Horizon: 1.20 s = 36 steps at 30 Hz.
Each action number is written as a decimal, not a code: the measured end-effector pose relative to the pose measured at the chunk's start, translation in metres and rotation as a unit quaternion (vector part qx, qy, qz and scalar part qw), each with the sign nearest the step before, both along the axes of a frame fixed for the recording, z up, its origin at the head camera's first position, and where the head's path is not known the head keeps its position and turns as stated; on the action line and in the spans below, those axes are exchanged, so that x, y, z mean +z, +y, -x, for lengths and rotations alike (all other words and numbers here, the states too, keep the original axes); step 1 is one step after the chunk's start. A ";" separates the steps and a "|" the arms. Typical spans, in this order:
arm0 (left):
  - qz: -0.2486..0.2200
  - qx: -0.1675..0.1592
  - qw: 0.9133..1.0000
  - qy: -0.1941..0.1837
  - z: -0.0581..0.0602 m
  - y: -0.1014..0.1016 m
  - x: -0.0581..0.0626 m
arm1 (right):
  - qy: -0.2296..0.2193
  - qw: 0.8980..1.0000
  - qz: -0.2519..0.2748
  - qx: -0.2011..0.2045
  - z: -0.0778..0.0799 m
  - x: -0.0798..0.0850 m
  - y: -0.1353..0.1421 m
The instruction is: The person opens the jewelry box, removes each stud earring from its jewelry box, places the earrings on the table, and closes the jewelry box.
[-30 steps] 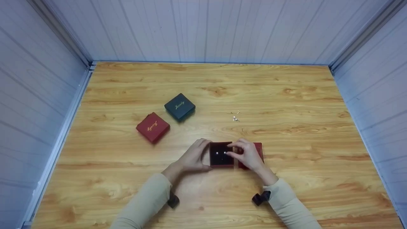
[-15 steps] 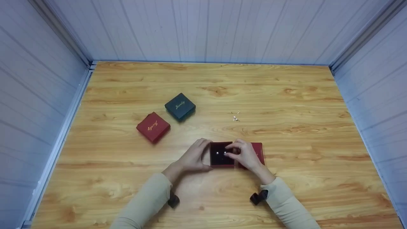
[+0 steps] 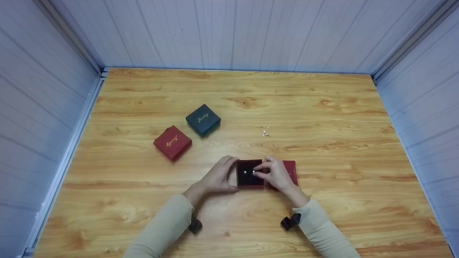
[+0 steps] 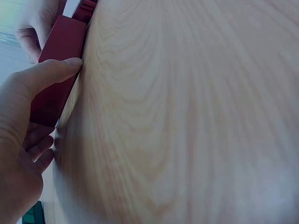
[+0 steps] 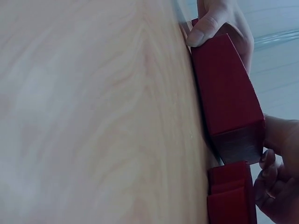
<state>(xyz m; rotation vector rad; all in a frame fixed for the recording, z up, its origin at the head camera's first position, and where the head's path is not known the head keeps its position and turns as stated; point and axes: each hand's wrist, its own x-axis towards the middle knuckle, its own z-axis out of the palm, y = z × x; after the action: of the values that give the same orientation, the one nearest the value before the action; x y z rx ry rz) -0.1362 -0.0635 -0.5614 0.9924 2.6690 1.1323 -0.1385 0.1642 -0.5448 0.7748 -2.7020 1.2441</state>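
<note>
An open red jewelry box (image 3: pixel 250 186) with a black lining stands near the front middle of the table in the head view. My left hand (image 3: pixel 217 175) grips its left side, the thumb on the front wall and the fingers behind. Two small shiny stud earrings (image 3: pixel 245 172) sit side by side in the lining. With thumb and index finger, my right hand (image 3: pixel 276 173) pinches the right-hand stud, largely covered by the fingertips. Beneath that hand lies the red lid (image 3: pixel 292 170), partly hidden, just right of the box.
A closed red jewelry box (image 3: pixel 172 142) and a dark green one (image 3: pixel 203 119) with gold lettering stand to the left and farther back. Several tiny earrings (image 3: pixel 265 133) lie loose on the wooden table (image 3: pixel 344 150) behind the open box. Panel walls (image 3: pixel 229 36) enclose the table.
My right hand has shifted slightly left, its fingertips drawing closer together at the right-hand stud. The left hand and the open box have stayed where they were.
</note>
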 end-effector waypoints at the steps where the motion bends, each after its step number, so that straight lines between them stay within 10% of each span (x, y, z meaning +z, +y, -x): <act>1: 0.001 0.000 1.000 -0.001 0.000 0.000 0.000 | 0.003 1.000 0.003 0.000 0.000 0.000 0.000; 36: -0.003 0.004 1.000 0.016 -0.001 0.001 0.001 | 0.021 0.999 0.034 -0.013 -0.001 -0.002 0.000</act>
<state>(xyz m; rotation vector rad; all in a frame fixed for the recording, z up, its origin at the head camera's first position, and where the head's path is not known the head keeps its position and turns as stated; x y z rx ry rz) -0.1353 -0.0624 -0.5608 1.0106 2.6989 1.1362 -0.1379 0.1638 -0.5467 0.7478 -2.6123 1.2923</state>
